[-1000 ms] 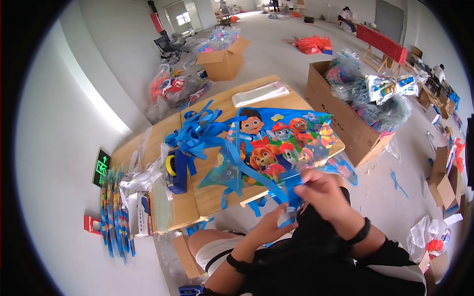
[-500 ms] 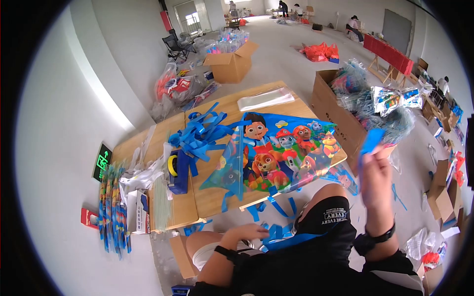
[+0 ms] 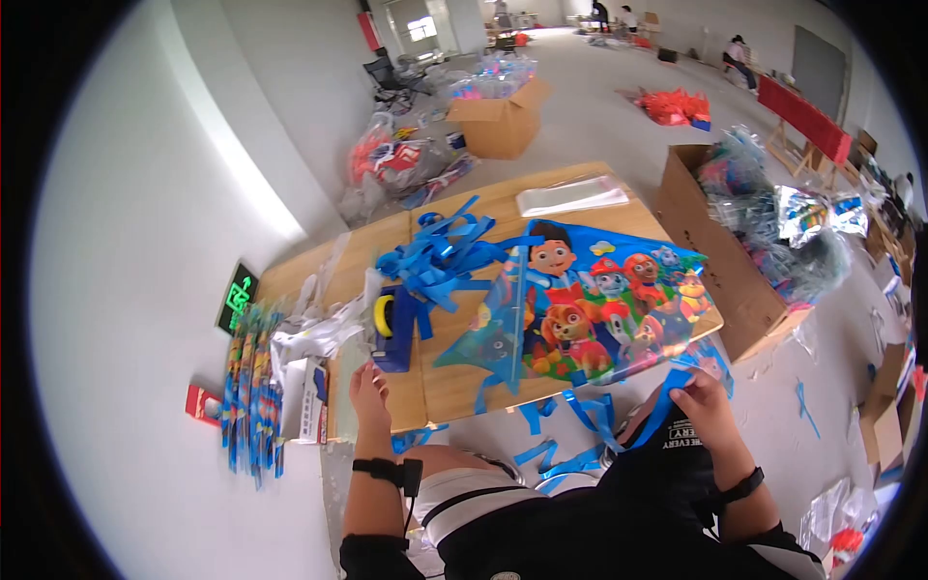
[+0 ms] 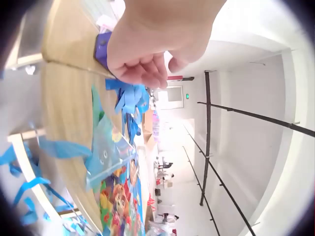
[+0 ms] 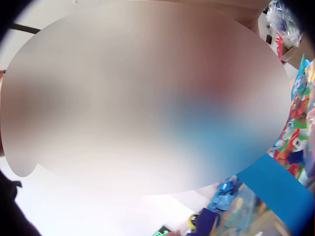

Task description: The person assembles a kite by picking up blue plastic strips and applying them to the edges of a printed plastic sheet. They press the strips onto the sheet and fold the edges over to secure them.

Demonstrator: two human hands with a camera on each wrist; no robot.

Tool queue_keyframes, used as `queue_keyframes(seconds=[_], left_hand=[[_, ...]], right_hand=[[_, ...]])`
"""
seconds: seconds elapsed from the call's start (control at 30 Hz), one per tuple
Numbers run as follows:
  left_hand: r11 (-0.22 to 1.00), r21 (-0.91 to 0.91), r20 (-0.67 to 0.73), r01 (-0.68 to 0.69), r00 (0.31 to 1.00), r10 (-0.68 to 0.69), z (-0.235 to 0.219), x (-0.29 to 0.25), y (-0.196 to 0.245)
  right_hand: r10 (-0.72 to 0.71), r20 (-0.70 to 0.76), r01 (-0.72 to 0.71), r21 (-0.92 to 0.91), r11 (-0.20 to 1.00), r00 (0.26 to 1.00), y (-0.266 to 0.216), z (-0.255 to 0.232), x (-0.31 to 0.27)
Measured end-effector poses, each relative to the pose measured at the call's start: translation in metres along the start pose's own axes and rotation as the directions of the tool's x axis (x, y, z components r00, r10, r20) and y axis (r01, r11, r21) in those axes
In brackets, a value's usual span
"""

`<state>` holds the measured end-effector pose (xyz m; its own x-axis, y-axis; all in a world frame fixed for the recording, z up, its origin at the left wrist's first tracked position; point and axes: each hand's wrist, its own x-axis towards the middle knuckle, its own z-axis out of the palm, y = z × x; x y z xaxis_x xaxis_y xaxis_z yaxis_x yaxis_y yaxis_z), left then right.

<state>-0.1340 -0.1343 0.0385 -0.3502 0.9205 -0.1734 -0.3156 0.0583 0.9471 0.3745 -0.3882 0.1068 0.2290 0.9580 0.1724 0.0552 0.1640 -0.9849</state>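
Pinched in the right hand (image 3: 706, 406) is the end of a blue ribbon (image 3: 661, 410), which hangs down over the lap; the right wrist view shows a wide stretch of ribbon (image 5: 279, 189), with the grip blurred out. The left hand (image 3: 370, 394) is empty, its fingers loosely bent, just in front of the blue tape dispenser (image 3: 394, 346) with its yellow roll. In the left wrist view the left hand (image 4: 155, 46) partly covers the dispenser (image 4: 102, 48). A printed cartoon sheet (image 3: 604, 314) lies on the table (image 3: 394, 411).
A heap of blue ribbon (image 3: 440, 253) lies behind the dispenser. White strips (image 3: 570, 196) are at the table's back edge. A box of plastic-wrapped items (image 3: 710, 246) stands to the right. Left are a white box (image 3: 302, 401) and upright colourful packs (image 3: 253, 391). Several people are far back.
The left hand has moved left and forward to the dispenser. The right hand first rose to the right with blue ribbon, then came down in front of the table. The head view has shifted left.
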Motion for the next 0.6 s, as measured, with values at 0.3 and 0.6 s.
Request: queue_keyframes(seconds=[0.3, 0.6], left_hand=[[0.354, 0.884, 0.166, -0.306, 0.912, 0.374, -0.015, 0.124, -0.024], [0.758, 0.648, 0.039, 0.072, 0.991, -0.127, -0.003, 0.144, -0.015]], right_hand=[[0.451, -0.061, -0.453, -0.022, 0.891, 0.890, 0.087, -0.020, -0.032], [0.440, -0.079, -0.444, -0.040, 0.895, 0.895, 0.091, -0.020, -0.035]])
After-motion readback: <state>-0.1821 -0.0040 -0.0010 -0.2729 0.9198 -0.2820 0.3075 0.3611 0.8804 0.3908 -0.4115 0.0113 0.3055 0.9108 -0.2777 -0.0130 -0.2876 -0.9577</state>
